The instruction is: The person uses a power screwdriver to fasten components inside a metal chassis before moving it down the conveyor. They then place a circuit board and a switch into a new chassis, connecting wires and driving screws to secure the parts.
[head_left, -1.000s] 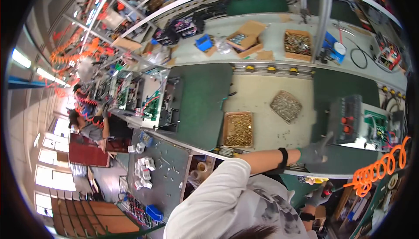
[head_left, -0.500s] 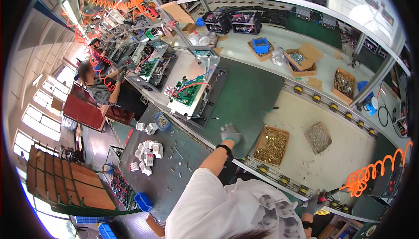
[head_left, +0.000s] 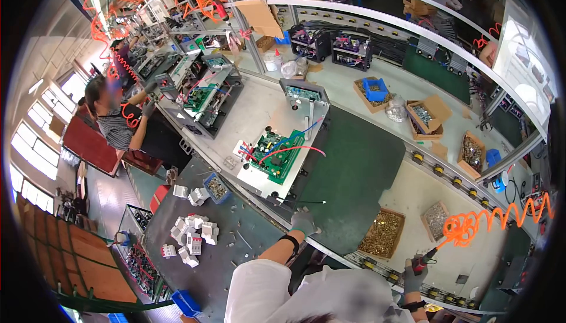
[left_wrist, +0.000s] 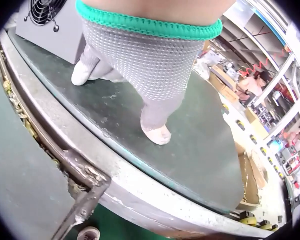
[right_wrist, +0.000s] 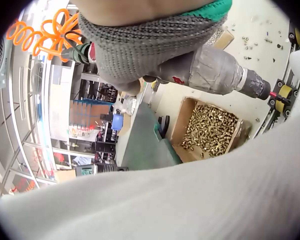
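Observation:
My left hand (head_left: 303,221), in a grey glove, is over the near edge of a green mat (head_left: 354,164). In the left wrist view its fingers point down at the mat, holding nothing, beside a grey metal case (left_wrist: 65,37) with a fan. A circuit board (head_left: 277,158) with red and blue wires sits on the unit just beyond this hand. My right hand (head_left: 411,280), also gloved, grips a power screwdriver (right_wrist: 215,70) on a coiled orange hose (head_left: 463,228). The screwdriver's tip overlaps a yellow roller (right_wrist: 284,98) in the right wrist view.
A cardboard box of brass-coloured screws (head_left: 382,234) and a box of silvery ones (head_left: 435,220) stand right of the mat. White blocks (head_left: 193,234) lie on the side table at left. Another person (head_left: 115,116) works further down the line. Small-parts boxes (head_left: 427,114) line the back bench.
My view has swung left along the line. The left hand has gone from the right-hand mat to the left-hand one, near the circuit board. The right hand still holds the screwdriver, now raised beside the rollers.

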The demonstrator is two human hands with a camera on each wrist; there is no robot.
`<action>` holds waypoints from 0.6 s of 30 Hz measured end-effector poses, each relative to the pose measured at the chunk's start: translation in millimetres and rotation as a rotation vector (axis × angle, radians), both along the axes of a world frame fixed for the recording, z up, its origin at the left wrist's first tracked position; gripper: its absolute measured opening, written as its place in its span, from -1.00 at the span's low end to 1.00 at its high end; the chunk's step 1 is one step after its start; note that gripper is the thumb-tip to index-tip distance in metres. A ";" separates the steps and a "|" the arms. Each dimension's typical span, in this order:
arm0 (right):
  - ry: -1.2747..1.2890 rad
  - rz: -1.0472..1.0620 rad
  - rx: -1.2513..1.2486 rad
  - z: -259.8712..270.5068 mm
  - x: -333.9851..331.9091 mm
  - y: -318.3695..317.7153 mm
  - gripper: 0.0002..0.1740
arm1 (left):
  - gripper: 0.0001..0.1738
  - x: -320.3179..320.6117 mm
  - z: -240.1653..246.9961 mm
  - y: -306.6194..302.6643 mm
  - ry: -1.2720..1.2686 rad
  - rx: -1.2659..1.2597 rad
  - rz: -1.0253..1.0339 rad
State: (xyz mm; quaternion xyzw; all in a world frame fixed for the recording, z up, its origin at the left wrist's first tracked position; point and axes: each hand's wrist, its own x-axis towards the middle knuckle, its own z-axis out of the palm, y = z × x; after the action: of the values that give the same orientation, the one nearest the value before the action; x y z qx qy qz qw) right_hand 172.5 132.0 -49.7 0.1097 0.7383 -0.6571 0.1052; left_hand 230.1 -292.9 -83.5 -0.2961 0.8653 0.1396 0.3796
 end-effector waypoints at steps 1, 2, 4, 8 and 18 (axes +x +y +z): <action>0.000 0.016 0.007 -1.3 1.2 -2.1 -0.62 | 0.32 1.0 -4.8 6.9 0.023 -0.016 0.005; -0.003 0.018 0.020 -0.5 3.0 -2.2 -0.62 | 0.29 1.6 -8.3 14.3 0.044 -0.033 0.010; -0.016 0.052 0.006 6.4 5.0 -8.3 -0.65 | 0.30 -2.9 -2.4 30.7 0.016 0.021 0.005; -0.045 0.038 0.055 7.2 4.6 -6.3 -0.65 | 0.18 -12.2 -18.3 78.1 0.011 0.058 -0.039; 0.043 0.012 0.114 -7.8 16.3 46.9 -0.68 | -0.35 -14.1 -52.3 213.0 0.176 0.490 -0.412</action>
State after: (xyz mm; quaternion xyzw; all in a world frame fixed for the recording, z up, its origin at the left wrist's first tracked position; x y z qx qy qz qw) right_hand 188.8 178.9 -57.5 0.0971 0.7772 -0.6156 0.0869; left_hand 216.0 -79.9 -135.9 -0.0015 0.8771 0.2889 0.3836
